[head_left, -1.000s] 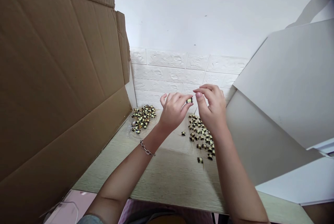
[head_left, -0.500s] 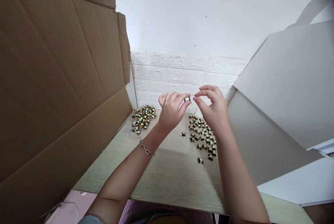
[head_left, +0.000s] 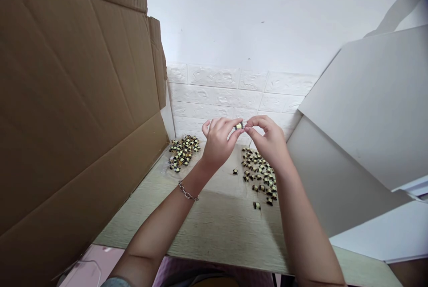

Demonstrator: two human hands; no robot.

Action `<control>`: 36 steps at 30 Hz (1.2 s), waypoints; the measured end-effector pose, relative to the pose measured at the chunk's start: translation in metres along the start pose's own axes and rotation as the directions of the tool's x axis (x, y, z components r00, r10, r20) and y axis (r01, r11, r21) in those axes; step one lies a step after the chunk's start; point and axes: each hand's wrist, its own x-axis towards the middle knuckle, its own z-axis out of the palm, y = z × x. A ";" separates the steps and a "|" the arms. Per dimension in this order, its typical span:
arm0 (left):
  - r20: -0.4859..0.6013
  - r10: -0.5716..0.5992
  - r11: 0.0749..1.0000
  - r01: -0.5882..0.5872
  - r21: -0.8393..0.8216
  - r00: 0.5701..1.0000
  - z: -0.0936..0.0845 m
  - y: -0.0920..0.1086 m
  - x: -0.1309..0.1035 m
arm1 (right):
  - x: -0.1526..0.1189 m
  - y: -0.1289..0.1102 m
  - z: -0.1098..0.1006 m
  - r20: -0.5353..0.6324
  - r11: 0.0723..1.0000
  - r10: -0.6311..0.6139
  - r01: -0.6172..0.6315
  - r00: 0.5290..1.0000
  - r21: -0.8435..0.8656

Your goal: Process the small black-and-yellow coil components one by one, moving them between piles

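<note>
My left hand (head_left: 219,140) pinches a small transformer (head_left: 239,126) between thumb and fingers, raised above the table's far part. It has a yellow-wrapped middle and dark ends. My right hand (head_left: 266,137) closes its thumb and forefinger on the transformer's right end; the exact part between those fingertips is too small to make out. Below my right forearm, many similar transformers (head_left: 257,172) lie spread out, partly hidden by the arm. Another heap of transformers (head_left: 183,151), with orange-yellow wires showing, lies left of my left hand. One single transformer (head_left: 235,172) sits between the two groups.
A tall cardboard sheet (head_left: 83,99) walls off the left side. White panels (head_left: 361,113) stand on the right, and a white brick-patterned wall (head_left: 214,95) is behind. Clear plastic (head_left: 220,182) covers part of the pale wooden table (head_left: 220,229).
My right hand has moved left and slightly down, and its fingertips have closed at the transformer's right end. My left hand keeps its hold, almost unmoved.
</note>
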 end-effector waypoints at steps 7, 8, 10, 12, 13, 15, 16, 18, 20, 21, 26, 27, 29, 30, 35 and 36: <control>0.034 0.027 1.000 -0.027 -0.009 0.999 0.002 0.003 -0.002 | 0.002 0.006 -0.003 -0.006 0.972 0.168 -0.165 0.986 0.166; 0.045 0.035 0.999 -0.034 -0.006 0.998 0.003 0.003 -0.003 | 0.003 0.006 -0.004 -0.001 0.970 0.173 -0.170 0.985 0.176; 0.064 0.050 0.999 -0.050 0.005 0.997 0.004 0.004 -0.005 | 0.003 0.005 -0.005 0.038 0.965 0.189 -0.192 0.981 0.177; 0.067 0.063 0.998 -0.065 0.016 0.996 0.006 0.005 -0.006 | 0.003 0.005 -0.005 0.079 0.961 0.215 -0.226 0.973 0.159; 0.066 0.070 0.997 -0.071 0.017 0.995 0.006 0.005 -0.006 | 0.002 0.005 -0.005 0.090 0.959 0.226 -0.238 0.970 0.156; 0.061 0.074 0.997 -0.074 0.003 0.995 0.006 0.006 -0.006 | 0.002 0.007 -0.004 0.093 0.955 0.232 -0.245 0.968 0.169; 0.058 0.070 0.998 -0.069 -0.014 0.996 0.006 0.006 -0.006 | 0.002 0.008 -0.004 0.093 0.953 0.230 -0.244 0.969 0.180; 0.057 0.051 0.997 -0.047 -0.065 0.997 0.005 0.008 -0.006 | 0.002 0.009 -0.003 0.093 0.952 0.223 -0.237 0.970 0.192; 0.071 0.019 0.990 -0.009 -0.142 0.997 0.004 0.008 -0.005 | 0.002 0.009 -0.002 0.091 0.954 0.215 -0.229 0.972 0.193; 0.084 0.000 0.981 0.017 -0.193 0.996 0.004 0.009 -0.004 | 0.002 0.009 -0.002 0.091 0.955 0.209 -0.223 0.974 0.197; 0.255 -0.134 0.727 0.270 -0.631 0.958 0.007 0.005 0.000 | 0.003 0.008 -0.001 0.110 0.943 0.159 -0.183 0.981 0.277; 0.317 -0.151 0.615 0.340 -0.711 0.936 0.008 0.003 0.001 | 0.003 0.009 -0.001 0.110 0.938 0.147 -0.174 0.983 0.299; 0.440 -0.157 0.369 0.465 -0.805 0.884 0.011 0.002 0.001 | 0.002 0.009 0.001 0.103 0.932 0.137 -0.164 0.985 0.324; 0.495 -0.148 0.253 0.517 -0.818 0.856 0.011 0.001 0.001 | 0.002 0.009 0.001 0.095 0.933 0.137 -0.161 0.986 0.322; 0.720 -0.061 -0.159 0.705 -0.691 0.691 0.008 0.002 -0.001 | 0.000 0.004 0.002 0.051 0.958 0.123 -0.132 0.991 0.255; 0.750 -0.044 -0.212 0.727 -0.653 0.660 0.007 0.002 -0.001 | 0.000 0.003 0.002 0.048 0.960 0.119 -0.128 0.992 0.250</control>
